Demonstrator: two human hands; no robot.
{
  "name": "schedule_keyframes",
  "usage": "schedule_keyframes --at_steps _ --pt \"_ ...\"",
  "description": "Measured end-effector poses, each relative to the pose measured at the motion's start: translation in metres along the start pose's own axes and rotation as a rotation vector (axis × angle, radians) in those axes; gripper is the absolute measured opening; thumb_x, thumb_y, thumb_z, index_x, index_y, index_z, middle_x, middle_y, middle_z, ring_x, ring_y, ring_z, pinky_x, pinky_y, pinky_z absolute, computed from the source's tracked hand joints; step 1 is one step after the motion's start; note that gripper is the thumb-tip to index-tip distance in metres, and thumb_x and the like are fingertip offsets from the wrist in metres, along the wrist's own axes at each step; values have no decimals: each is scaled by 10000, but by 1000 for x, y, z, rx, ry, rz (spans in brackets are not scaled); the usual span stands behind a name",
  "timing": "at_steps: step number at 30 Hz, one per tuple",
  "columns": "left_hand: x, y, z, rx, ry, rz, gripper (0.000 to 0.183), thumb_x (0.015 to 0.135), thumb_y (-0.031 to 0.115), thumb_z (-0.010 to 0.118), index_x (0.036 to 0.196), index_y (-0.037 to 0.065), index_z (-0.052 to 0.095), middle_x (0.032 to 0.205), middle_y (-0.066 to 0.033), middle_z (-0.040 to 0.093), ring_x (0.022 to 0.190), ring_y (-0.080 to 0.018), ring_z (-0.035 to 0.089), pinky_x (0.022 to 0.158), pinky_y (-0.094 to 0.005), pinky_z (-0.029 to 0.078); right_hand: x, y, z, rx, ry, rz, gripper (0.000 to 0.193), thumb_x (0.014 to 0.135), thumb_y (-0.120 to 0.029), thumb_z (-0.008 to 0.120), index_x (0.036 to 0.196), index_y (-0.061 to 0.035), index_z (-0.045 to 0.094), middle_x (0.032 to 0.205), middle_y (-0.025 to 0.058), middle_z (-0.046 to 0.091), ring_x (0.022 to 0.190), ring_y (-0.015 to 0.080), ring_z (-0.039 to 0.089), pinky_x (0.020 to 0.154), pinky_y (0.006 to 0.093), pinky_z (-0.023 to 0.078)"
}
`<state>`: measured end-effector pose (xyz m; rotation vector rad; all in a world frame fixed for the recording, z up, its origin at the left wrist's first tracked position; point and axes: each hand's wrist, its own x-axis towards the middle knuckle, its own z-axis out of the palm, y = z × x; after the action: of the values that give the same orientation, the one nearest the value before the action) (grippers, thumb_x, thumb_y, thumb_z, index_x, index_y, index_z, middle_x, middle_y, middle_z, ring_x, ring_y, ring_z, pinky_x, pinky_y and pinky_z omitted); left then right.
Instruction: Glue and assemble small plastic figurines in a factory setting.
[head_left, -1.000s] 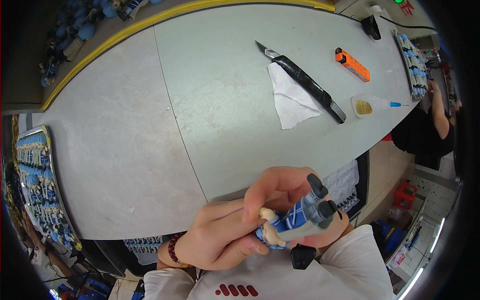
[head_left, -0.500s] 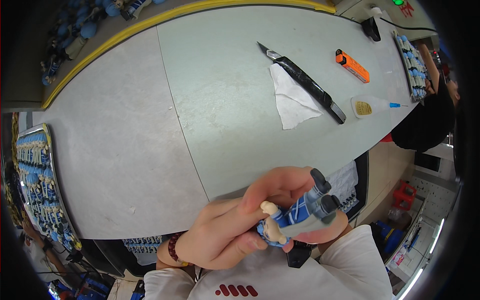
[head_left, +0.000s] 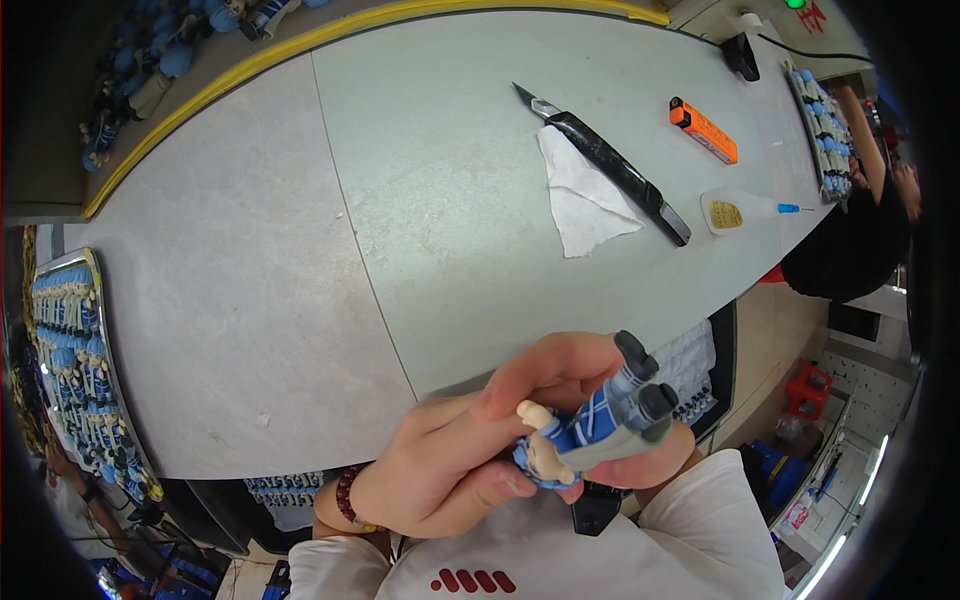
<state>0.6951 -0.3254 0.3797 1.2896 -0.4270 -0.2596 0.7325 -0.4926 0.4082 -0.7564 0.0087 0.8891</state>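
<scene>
Close to my chest, both hands hold a small figurine in blue and white clothes with dark boots. It lies tilted, with its boots up to the right and its blue-haired head down to the left. My left hand, with a dark red bead bracelet at the wrist, is closed at the head and arm end. Partly behind the figurine, my right hand curls around it from the right; some of its fingers are hidden. A black angular object shows just below the figurine; I cannot make out what it is.
On the table lie a black utility knife with its blade out, white paper, an orange box and a needle-tipped bottle. Figurine trays stand at left and far right, where another person is.
</scene>
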Motion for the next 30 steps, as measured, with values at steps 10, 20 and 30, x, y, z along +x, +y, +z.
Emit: schedule_keyframes --at_steps 10,20,30 --pt "-2 -1 1 5 30 -5 333 897 177 470 1138 -51 451 909 -120 551 728 -208 562 644 -282 451 -5 -4 -8 28 -31 177 710 652 -156 661 1228 86 323 765 95 578 626 88 548 517 155 388" --pt "-2 2 0 14 22 -32 389 915 287 433 1124 -39 466 928 -125 536 757 -215 558 661 -279 445 -3 9 -10 -109 -75 -30 699 665 -79 638 1254 72 293 736 77 581 619 85 562 525 170 418" --pt "-5 1 2 12 30 -27 405 915 297 431 1124 -48 463 928 -127 531 747 -214 554 650 -273 444 -2 23 -8 -247 -121 -236 700 679 -3 615 1281 57 263 707 60 584 612 81 576 533 184 447"
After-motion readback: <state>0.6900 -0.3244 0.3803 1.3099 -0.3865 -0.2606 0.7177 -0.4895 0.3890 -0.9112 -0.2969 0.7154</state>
